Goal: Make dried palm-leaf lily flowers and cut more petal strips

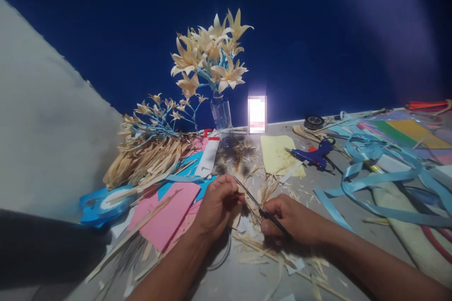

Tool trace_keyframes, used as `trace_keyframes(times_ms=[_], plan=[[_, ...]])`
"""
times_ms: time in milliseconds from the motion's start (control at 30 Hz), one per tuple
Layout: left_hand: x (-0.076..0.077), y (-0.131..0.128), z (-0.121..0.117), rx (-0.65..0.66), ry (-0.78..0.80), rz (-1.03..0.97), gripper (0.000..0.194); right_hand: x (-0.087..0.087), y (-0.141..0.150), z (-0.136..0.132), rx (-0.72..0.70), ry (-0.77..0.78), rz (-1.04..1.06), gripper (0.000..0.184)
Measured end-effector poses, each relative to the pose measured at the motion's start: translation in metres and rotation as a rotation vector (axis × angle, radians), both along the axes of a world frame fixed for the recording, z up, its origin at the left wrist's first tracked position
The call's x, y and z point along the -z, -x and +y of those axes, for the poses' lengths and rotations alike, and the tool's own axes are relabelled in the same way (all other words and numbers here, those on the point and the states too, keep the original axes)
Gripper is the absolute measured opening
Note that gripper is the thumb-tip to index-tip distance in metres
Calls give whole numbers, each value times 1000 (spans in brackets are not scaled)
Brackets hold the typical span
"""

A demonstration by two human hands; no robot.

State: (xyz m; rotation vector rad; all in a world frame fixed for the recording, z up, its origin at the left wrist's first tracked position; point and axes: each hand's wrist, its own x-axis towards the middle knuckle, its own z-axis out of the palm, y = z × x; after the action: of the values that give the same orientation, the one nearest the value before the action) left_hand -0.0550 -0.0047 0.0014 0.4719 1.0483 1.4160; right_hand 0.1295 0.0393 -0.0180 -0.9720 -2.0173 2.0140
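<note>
My right hand (287, 221) is closed round the dark handles of a pair of scissors (251, 197). Their slim blades point up and left, passing close to the fingertips of my left hand (222, 202). Those left fingers are pinched together on a pale piece of dried husk (235, 217), mostly covered by the hand. Husk scraps and slivers (254, 249) lie under and around both hands. Behind them, a clear glass vase (221, 113) holds a bunch of cream husk flowers (212, 54) on light-blue stems.
Smaller husk flowers (158, 113) lie on a dried husk bundle (144, 162) at left, near pink sheets (171, 211) and a blue tape dispenser (106, 204). A blue glue gun (314, 154) rests by yellow paper (278, 155). Light-blue ribbon (384, 174) loops across the right. A blurred bright rectangle (257, 114) stands behind.
</note>
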Motion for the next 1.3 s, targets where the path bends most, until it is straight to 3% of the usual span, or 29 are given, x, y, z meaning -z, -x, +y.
trace_keyframes(times_ms=[367,533,633,700,933,1133,1300], plan=[[0,1,0,-8,0,0,19,5,0,1,-8,-27,-31,34],[0,-2,-3,59,-14,33,19,3,3,2,224,40,106,30],[4,-8,-6,134,-15,101,17,0,3,3,389,8,272,33],[6,-12,-8,176,-38,149,17,-3,2,1,423,-19,316,36],[12,-15,-12,354,15,26,17,-14,3,-7,390,116,374,35],[12,-19,-13,383,3,52,24,-15,-1,-4,322,-72,263,34],[11,-17,-13,512,-36,-70,30,-16,-8,2,176,-39,310,33]])
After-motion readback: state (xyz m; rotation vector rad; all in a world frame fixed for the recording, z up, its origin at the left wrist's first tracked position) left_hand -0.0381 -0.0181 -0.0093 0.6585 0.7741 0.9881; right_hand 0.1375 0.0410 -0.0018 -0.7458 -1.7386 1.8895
